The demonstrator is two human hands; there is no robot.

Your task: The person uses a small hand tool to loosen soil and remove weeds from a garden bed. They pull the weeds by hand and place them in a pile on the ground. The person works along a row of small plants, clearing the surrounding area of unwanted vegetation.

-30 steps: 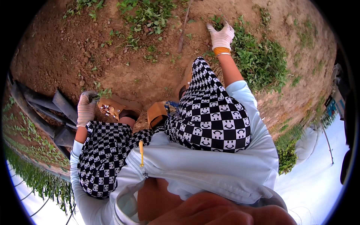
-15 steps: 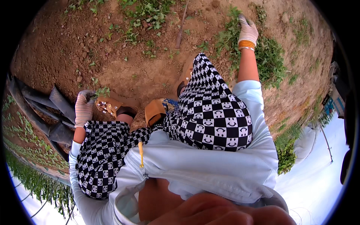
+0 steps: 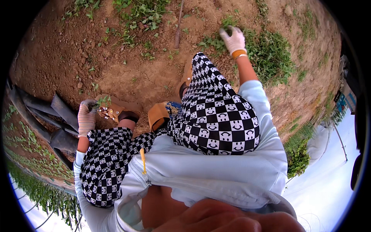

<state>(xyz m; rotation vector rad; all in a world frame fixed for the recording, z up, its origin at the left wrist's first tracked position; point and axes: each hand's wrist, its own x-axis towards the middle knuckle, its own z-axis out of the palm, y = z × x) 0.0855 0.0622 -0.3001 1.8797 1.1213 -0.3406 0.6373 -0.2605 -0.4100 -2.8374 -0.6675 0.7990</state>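
My right hand (image 3: 234,41), in a pale striped work glove with dark fingertips, is bent over the weeds at the upper right. Its fingers are closed around a green weed tuft (image 3: 229,21), slightly blurred. Just right of this hand lies a thick heap of pulled weeds (image 3: 271,54). My left hand (image 3: 87,118), gloved the same way, rests beside my left knee. Between its thumb and fingers is a small green weed sprig (image 3: 103,102), reaching over my brown sandal (image 3: 119,106). Part of its palm is turned out of sight.
A thin tool with a wooden handle (image 3: 177,38) lies on the soil ahead. More weeds (image 3: 145,15) grow at the upper middle. Black hoses (image 3: 63,110) lie bunched at the left. A small brown seat (image 3: 158,116) shows between my legs.
My right hand has moved left and slightly nearer, carrying the weed tuft along. The left hand keeps its sprig and has hardly moved, while the view has shifted a little.
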